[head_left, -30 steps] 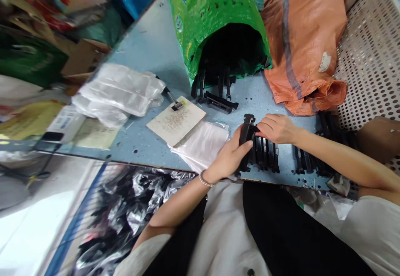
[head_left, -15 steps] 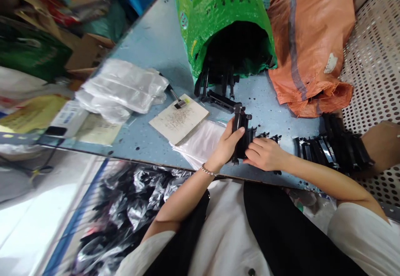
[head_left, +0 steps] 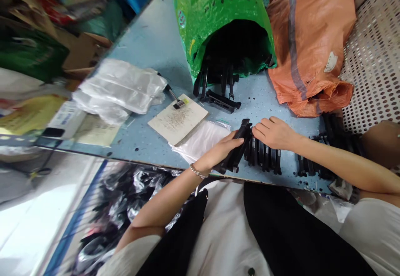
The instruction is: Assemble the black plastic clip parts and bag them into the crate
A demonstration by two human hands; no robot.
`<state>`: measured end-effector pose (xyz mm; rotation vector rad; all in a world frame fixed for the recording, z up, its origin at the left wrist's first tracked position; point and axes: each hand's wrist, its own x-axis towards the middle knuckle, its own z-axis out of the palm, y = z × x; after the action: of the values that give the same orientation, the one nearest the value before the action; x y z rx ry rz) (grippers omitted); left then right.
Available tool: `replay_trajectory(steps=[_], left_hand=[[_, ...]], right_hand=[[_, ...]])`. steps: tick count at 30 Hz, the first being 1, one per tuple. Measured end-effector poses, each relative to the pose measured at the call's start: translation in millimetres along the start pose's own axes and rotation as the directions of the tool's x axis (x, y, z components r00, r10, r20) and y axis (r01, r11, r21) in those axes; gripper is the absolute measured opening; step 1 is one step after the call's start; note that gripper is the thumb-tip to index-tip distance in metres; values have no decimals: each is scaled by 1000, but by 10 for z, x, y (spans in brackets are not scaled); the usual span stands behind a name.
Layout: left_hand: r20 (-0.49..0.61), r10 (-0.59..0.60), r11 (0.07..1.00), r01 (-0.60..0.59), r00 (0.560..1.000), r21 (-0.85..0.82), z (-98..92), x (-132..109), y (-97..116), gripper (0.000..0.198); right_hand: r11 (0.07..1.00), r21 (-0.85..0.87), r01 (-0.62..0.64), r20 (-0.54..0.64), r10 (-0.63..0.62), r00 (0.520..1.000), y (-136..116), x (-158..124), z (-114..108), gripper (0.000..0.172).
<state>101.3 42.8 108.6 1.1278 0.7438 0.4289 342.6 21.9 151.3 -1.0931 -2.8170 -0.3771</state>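
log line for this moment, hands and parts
left hand | grips long black plastic bracket | right hand | open, beside bracket, above row of matching black plastic brackets

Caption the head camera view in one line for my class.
The left hand grips a black plastic part while the right hand sits beside a row of similar parts.
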Motion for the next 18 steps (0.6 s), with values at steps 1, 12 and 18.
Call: replay_trajectory(steps=[1,12,18], left_hand=[[46,-77,996,79,996,-40,-15,-7,19,46],[104,94,958,-118,990,262,111,-227,-41,49],[-160,286,883,-195,945,427,176,-229,-331,70]], right_hand=[[997,-8,82,4,-82,997,17,4,-7,29],[983,140,114,-68,-106,992,-191,-152,290,45],[824,480,-301,30,327,944,-226,-88,388,47]])
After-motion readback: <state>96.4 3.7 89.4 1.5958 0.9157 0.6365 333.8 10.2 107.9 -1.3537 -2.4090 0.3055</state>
